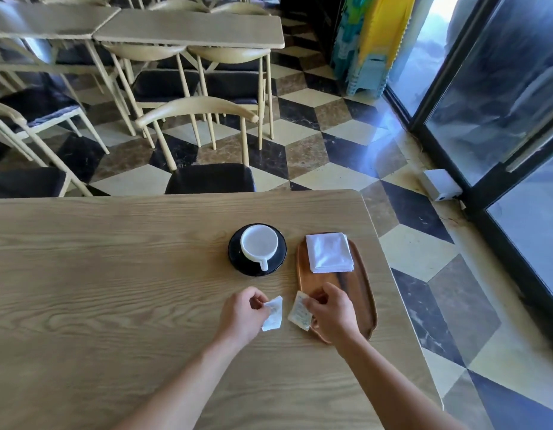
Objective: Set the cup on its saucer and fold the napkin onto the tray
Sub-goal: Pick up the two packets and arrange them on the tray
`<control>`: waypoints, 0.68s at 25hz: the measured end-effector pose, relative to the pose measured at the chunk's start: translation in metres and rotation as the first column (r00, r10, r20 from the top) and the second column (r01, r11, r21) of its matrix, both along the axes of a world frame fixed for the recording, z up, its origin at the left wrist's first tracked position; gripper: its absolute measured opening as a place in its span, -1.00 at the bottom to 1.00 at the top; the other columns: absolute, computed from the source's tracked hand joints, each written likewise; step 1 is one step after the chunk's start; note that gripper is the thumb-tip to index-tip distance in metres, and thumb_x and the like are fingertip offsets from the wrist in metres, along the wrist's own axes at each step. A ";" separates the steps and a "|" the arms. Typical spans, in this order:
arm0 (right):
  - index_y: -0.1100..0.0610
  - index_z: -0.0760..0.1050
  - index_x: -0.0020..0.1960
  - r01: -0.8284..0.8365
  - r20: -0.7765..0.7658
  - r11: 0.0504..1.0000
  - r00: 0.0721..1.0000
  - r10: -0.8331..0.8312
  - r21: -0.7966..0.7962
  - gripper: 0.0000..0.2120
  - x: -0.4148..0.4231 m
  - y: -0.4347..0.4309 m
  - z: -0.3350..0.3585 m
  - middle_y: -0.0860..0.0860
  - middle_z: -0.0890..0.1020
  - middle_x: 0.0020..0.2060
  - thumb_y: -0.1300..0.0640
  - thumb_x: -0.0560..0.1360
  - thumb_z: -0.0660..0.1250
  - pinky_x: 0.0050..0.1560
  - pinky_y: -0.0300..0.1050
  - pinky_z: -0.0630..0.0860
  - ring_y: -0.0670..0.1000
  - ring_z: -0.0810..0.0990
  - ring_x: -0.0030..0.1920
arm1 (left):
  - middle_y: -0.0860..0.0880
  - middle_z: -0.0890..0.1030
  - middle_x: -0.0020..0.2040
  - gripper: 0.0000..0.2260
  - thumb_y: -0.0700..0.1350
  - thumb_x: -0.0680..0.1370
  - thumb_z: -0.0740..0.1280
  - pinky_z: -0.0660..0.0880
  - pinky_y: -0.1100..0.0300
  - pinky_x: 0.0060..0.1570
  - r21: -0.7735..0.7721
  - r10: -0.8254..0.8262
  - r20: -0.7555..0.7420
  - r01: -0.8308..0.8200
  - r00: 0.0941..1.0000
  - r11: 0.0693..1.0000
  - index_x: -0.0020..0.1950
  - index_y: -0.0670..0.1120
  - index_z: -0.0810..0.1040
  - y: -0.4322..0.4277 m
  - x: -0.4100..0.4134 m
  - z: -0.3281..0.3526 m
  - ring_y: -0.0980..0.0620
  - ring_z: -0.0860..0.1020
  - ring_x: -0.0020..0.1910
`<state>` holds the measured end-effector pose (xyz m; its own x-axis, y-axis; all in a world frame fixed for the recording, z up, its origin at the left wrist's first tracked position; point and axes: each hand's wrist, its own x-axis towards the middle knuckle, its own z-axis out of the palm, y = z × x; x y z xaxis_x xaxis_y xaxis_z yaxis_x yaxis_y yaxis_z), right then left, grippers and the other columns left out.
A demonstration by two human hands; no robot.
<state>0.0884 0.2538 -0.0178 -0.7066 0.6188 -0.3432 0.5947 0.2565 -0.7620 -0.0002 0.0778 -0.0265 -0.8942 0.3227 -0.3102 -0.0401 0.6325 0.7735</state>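
Observation:
A white cup stands upright on a black saucer, its handle pointing toward me. To the right lies an oval wooden tray with a folded white napkin on its far end. My left hand pinches a small white packet just above the table, in front of the saucer. My right hand grips a second small packet at the tray's near left rim. The two packets are a little apart.
The light wooden table ends close to the tray on the right, with a rounded far corner. A black-seated chair is pushed in at the far edge. More tables and chairs stand beyond; glass doors are on the right.

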 end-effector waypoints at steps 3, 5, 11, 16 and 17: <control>0.01 0.54 -0.25 0.078 0.004 0.997 0.997 -0.078 0.000 -0.86 0.017 0.034 -0.001 -0.07 0.66 -0.31 0.02 0.30 0.48 -0.34 -0.07 0.58 -0.01 0.65 -0.27 | 0.11 0.60 -0.34 -0.86 -0.18 0.38 0.43 0.37 0.41 -0.45 -0.017 -0.094 -0.028 0.093 0.995 0.995 -0.24 0.06 0.55 0.046 0.006 0.007 0.24 0.52 -0.39; 0.02 0.56 -0.23 0.155 -0.008 0.988 0.988 -0.155 -0.031 -0.90 0.025 0.055 -0.005 -0.04 0.68 -0.28 0.09 0.36 0.49 -0.31 0.01 0.65 0.00 0.68 -0.24 | 0.14 0.59 -0.24 -0.84 -0.21 0.41 0.42 0.43 0.34 -0.33 -0.030 -0.153 -0.029 0.152 0.988 0.988 -0.14 0.05 0.56 0.074 0.010 0.008 0.17 0.55 -0.25; 0.01 0.61 -0.03 0.156 0.018 0.987 0.987 -0.157 0.034 -0.86 0.036 0.105 -0.019 -0.10 0.66 -0.13 0.10 0.41 0.45 -0.16 -0.09 0.57 -0.05 0.64 -0.13 | 0.19 0.56 -0.17 -0.83 -0.14 0.45 0.42 0.35 0.40 -0.34 -0.113 -0.188 -0.057 0.180 0.981 0.977 -0.02 0.08 0.56 0.131 0.015 -0.009 0.16 0.55 -0.17; 0.01 0.61 0.01 0.032 0.025 0.978 0.999 -0.038 0.207 -0.83 0.040 0.118 -0.028 -0.07 0.60 -0.04 0.15 0.43 0.42 -0.15 -0.15 0.42 0.01 0.60 -0.09 | 0.03 0.57 0.05 -0.73 -0.13 0.45 0.40 0.52 0.15 -0.06 -0.279 -0.268 -0.208 0.205 0.941 0.938 0.14 -0.02 0.57 0.128 0.014 -0.025 0.01 0.57 0.02; -0.01 0.60 0.03 -0.024 0.037 0.972 0.999 0.016 0.232 -0.82 0.039 0.119 -0.029 -0.08 0.59 -0.01 0.14 0.43 0.43 -0.16 -0.14 0.44 0.02 0.60 -0.09 | 0.01 0.55 0.07 -0.71 -0.12 0.45 0.41 0.50 0.16 -0.03 -0.285 -0.291 -0.238 0.220 0.927 0.933 0.17 -0.03 0.57 0.127 0.014 -0.027 0.00 0.56 0.05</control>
